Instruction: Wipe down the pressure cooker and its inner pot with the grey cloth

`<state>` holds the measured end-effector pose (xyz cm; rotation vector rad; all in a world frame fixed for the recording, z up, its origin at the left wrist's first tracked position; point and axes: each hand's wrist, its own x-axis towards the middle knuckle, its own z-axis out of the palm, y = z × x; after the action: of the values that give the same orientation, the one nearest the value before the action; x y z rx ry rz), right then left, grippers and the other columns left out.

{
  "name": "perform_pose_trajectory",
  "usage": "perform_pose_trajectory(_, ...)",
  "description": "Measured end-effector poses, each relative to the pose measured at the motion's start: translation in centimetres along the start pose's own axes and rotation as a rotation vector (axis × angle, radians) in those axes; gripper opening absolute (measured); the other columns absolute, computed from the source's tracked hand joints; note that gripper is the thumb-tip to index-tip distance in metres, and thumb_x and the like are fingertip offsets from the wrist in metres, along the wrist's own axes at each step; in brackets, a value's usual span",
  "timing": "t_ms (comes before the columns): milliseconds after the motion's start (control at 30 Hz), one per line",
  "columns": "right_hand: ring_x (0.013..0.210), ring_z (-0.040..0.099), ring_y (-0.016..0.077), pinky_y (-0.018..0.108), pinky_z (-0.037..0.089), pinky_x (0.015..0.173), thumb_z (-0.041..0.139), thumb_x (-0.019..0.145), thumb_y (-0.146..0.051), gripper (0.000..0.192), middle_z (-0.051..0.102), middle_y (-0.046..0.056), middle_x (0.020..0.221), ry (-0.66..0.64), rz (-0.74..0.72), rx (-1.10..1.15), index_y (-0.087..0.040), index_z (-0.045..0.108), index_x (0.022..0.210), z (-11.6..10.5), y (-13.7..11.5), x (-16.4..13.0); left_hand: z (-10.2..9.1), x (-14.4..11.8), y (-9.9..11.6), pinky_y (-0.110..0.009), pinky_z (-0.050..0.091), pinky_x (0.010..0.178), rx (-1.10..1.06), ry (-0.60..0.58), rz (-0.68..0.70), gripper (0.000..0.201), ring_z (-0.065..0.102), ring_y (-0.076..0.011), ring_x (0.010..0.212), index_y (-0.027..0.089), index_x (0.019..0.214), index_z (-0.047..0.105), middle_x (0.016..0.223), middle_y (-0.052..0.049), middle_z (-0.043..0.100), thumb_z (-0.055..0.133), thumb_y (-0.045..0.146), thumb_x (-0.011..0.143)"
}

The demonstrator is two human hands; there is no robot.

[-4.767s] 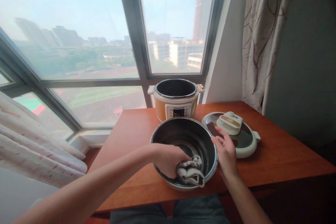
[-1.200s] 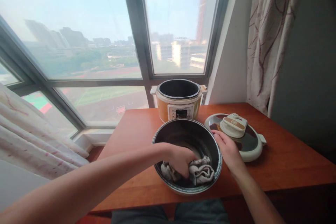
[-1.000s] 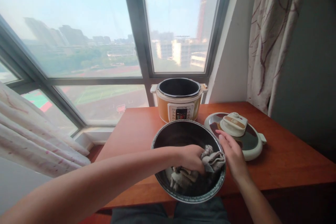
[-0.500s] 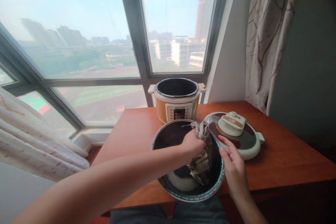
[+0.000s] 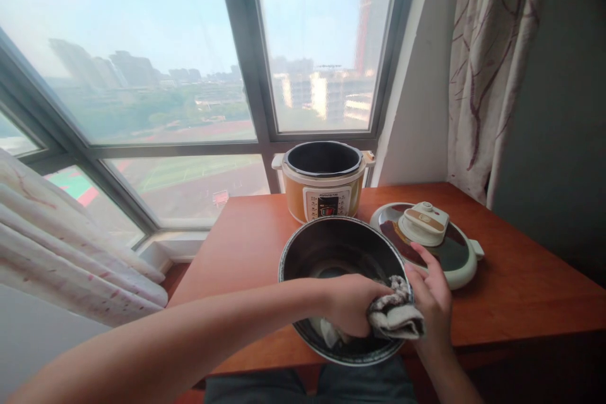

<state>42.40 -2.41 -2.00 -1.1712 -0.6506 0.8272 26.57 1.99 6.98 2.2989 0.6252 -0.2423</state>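
A dark inner pot (image 5: 331,246) is tilted toward me at the table's front edge, its inside facing up. My left hand (image 5: 353,304) reaches across it and is closed around a crumpled grey cloth (image 5: 398,315), which lies over the pot's right rim. Part of the cloth also hangs inside the pot below the hand. My right hand (image 5: 433,293) grips the pot's right side, index finger stretched out along the outside, the other fingers partly hidden behind it.
The pressure cooker body (image 5: 322,192) stands behind the pot, near the window. To the right, its round lid (image 5: 459,252) with a cream handle lies on the wooden table (image 5: 511,252). Curtains (image 5: 492,76) hang on both sides.
My left hand has moved the cloth from the pot's inside down and right to its right rim. My right hand stays at the pot's side. The view has shifted slightly.
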Motion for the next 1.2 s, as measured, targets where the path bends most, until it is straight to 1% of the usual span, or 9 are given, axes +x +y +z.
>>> perform_pose_trajectory(200, 0.06, 0.058, 0.0154, 0.025, 0.045, 0.054, 0.077, 0.078, -0.048, 0.075, 0.072, 0.001, 0.082, -0.036, 0.023, -0.017, -0.024, 0.052, 0.145, -0.1, -0.4, 0.7, -2.0, -1.4, -2.5, -0.03, 0.051, 0.075, 0.052, -0.35, 0.127, 0.041, 0.065, -0.023, 0.081, 0.021, 0.099, 0.065, 0.082, -0.001, 0.066, 0.058, 0.004, 0.063)
perform_pose_trajectory(300, 0.058, 0.055, 0.0137, 0.023, 0.043, 0.053, 0.078, 0.078, -0.047, 0.077, 0.07, -0.001, 0.079, -0.059, 0.022, -0.013, -0.026, 0.049, 0.147, 0.3, -0.4, 1.2, -2.7, -1.7, -3.6, -0.032, 0.053, 0.075, 0.045, -0.434, 0.113, 0.035, 0.065, -0.0245, 0.076, 0.022, 0.086, 0.064, 0.073, 0.001, 0.064, 0.058, 0.003, 0.057)
perform_pose_trajectory(500, 0.053, 0.051, 0.0132, 0.024, 0.036, 0.048, 0.078, 0.074, -0.049, 0.068, 0.069, -0.001, 0.072, -0.235, 0.084, -0.015, -0.021, 0.058, 0.133, 2.0, -0.5, 3.9, -2.9, -2.1, -3.1, -0.031, 0.053, 0.075, 0.077, -0.368, 0.015, 0.032, 0.065, -0.0233, 0.079, 0.021, 0.089, 0.064, 0.08, -0.001, 0.068, 0.065, 0.007, 0.06)
perform_pose_trajectory(700, 0.054, 0.048, 0.0137, 0.025, 0.035, 0.05, 0.077, 0.07, -0.056, 0.057, 0.059, -0.003, 0.062, -0.328, 0.08, -0.125, -0.016, 0.069, 0.109, 3.4, -0.2, 6.4, -1.6, -1.4, -1.7, -0.029, 0.053, 0.07, 0.135, -0.148, -0.133, 0.037, 0.067, -0.0229, 0.081, 0.02, 0.104, 0.07, 0.092, -0.006, 0.074, 0.067, 0.015, 0.067)
perform_pose_trajectory(867, 0.049, 0.033, 0.0108, 0.024, 0.025, 0.046, 0.071, 0.079, -0.061, 0.056, 0.039, -0.008, 0.054, -0.195, -0.008, -0.135, -0.015, 0.069, 0.112, 2.0, -0.4, 3.8, -1.2, -1.9, -0.9, -0.033, 0.054, 0.072, 0.173, -0.107, -0.221, 0.044, 0.072, -0.029, 0.09, 0.021, 0.115, 0.07, 0.101, -0.011, 0.077, 0.069, 0.023, 0.071)
perform_pose_trajectory(967, 0.049, 0.034, 0.0116, 0.024, 0.026, 0.045, 0.068, 0.085, -0.06, 0.058, 0.04, -0.008, 0.053, -0.162, 0.014, -0.131, -0.017, 0.066, 0.123, 0.2, -0.6, 0.6, -1.2, -2.5, -0.6, -0.034, 0.055, 0.073, 0.193, -0.146, -0.209, 0.049, 0.073, -0.0307, 0.09, 0.023, 0.12, 0.069, 0.103, -0.012, 0.078, 0.073, 0.031, 0.072)
perform_pose_trajectory(1067, 0.06, 0.055, 0.0178, 0.028, 0.043, 0.055, 0.067, 0.087, -0.058, 0.062, 0.063, -0.001, 0.066, -0.19, 0.069, -0.157, -0.02, 0.062, 0.135, -0.8, -0.2, -2.0, -0.7, -2.5, -0.6, -0.034, 0.056, 0.071, 0.248, -0.157, -0.23, 0.045, 0.074, -0.0319, 0.09, 0.022, 0.116, 0.072, 0.102, -0.014, 0.078, 0.074, 0.034, 0.072)
perform_pose_trajectory(1133, 0.083, 0.067, 0.0244, 0.033, 0.053, 0.073, 0.066, 0.088, -0.058, 0.064, 0.075, 0.006, 0.09, -0.211, 0.071, -0.163, -0.02, 0.06, 0.138, -1.0, 0.3, -2.8, -0.1, -2.2, -0.6, -0.035, 0.056, 0.071, 0.316, -0.133, -0.245, 0.041, 0.074, -0.0337, 0.088, 0.018, 0.111, 0.074, 0.099, -0.017, 0.078, 0.073, 0.032, 0.073)
perform_pose_trajectory(1200, 0.107, 0.068, 0.0289, 0.037, 0.052, 0.091, 0.065, 0.087, -0.059, 0.063, 0.075, 0.011, 0.116, -0.192, 0.04, -0.175, -0.02, 0.062, 0.137, -0.7, 0.8, -2.9, 0.5, -1.8, -0.4, -0.036, 0.056, 0.069, 0.36, -0.102, -0.244, 0.038, 0.075, -0.0349, 0.086, 0.015, 0.107, 0.075, 0.096, -0.019, 0.078, 0.071, 0.029, 0.072)
